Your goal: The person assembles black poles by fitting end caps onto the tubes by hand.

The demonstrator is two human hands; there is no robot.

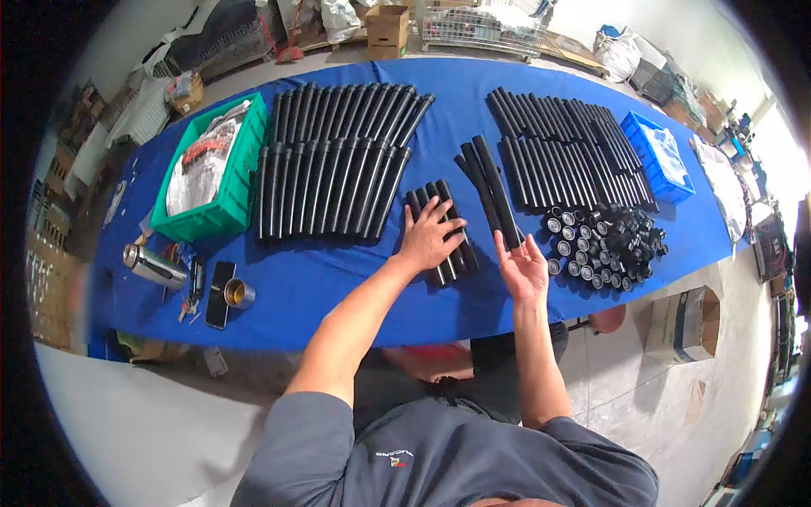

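Observation:
Fingers spread, my left hand (432,237) lies flat across a small row of black tubes (456,264) on the blue cloth. To its right, my right hand (524,269) is turned palm up, its fingers around the lower ends of a few black tubes (487,182) that slant away from me. Left of my hands are two rows of black tubes with collared ends (325,186). On the right lie two rows of plain black tubes (566,165), with a heap of black caps (596,249) below them, close to my right hand.
A green crate (232,211) with a printed bag stands at the left, a blue bin (676,188) at the far right. A steel flask (154,265), a phone (220,296) and a metal cup (240,294) sit near the front left edge. A cardboard box (680,325) is on the floor.

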